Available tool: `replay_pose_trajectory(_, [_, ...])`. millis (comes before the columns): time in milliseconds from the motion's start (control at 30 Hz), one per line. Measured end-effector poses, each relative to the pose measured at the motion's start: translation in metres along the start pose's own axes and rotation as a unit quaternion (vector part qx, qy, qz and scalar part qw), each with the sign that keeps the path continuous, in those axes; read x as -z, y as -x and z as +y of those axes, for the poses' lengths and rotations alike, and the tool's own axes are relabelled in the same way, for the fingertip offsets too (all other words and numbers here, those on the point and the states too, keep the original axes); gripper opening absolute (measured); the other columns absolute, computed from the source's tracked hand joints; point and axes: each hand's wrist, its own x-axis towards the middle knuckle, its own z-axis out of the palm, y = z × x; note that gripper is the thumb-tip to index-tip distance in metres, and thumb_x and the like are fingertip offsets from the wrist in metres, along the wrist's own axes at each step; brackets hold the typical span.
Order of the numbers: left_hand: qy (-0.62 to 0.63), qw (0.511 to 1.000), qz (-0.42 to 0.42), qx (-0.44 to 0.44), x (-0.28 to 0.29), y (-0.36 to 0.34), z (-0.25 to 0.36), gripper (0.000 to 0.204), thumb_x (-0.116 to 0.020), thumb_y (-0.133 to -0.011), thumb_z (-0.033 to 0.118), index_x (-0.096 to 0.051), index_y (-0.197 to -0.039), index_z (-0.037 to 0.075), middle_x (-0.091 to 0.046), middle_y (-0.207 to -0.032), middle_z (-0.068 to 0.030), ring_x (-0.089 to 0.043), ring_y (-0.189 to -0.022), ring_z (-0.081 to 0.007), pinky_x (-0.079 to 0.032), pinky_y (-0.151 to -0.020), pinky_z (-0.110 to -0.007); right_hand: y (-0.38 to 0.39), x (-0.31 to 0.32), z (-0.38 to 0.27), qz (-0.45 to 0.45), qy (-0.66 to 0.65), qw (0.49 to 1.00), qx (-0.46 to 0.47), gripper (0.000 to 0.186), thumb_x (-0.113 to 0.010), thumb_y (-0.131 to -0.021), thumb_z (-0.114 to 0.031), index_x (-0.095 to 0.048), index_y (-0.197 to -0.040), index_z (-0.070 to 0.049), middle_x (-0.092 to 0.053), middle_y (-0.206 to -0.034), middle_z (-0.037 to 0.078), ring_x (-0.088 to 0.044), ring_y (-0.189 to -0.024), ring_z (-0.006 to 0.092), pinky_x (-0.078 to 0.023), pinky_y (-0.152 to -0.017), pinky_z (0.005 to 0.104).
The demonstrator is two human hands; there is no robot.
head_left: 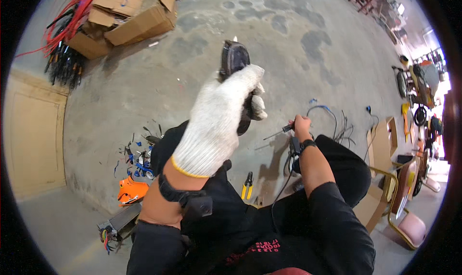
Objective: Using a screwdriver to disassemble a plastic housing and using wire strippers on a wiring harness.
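My left hand (216,116), in a white knitted glove with a yellow cuff edge, is raised in front of me. Its fingers wrap round a black rounded object (235,57) that sticks out above and below the grip; I cannot make out its kind. Lower and to the right, my bare right hand (302,127) closes on the dark handle of a screwdriver (276,134), its thin metal shaft pointing left. Just below that hand is a dark corded thing (294,145), partly hidden by my wrist. Yellow-handled pliers (248,185) lie on the floor between my legs.
Cardboard boxes (139,25) and red cables (79,17) sit at the far left. Wire scraps (139,162), an orange plastic part (132,191) and a metal housing with coloured wires (120,223) lie to my left. Cords (332,114), a carton (382,140) and a chair (413,227) are on the right.
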Motion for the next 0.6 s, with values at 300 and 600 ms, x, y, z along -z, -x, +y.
replay_pose_trajectory(300, [-0.045,0.995,0.086,-0.002,-0.043,-0.028,-0.008,0.031,-0.057,-0.100,0.025,-0.063,-0.112,-0.003,-0.067,-0.087,-0.0104,-0.065,-0.070,-0.0183,-0.051,-0.060,-0.030,-0.078,0.019,0.059,0.023,0.171,0.983,-0.068,0.019,-0.067,-0.088,-0.017,-0.066,-0.095,0.001,-0.059,-0.067,0.010,-0.059,-0.052,0.0242,-0.051,-0.049,0.0402])
replay_pose_trajectory(600, [-0.115,0.981,0.150,0.035,-0.060,-0.061,-0.009,0.045,-0.055,-0.101,0.036,-0.062,-0.119,-0.004,-0.067,-0.079,-0.0143,-0.064,-0.063,-0.0205,-0.053,-0.058,-0.035,-0.081,-0.045,0.058,-0.013,0.403,0.914,0.048,0.031,-0.071,-0.086,-0.029,-0.068,-0.100,-0.001,-0.072,-0.096,0.021,-0.069,-0.097,0.0348,-0.053,-0.085,0.0423])
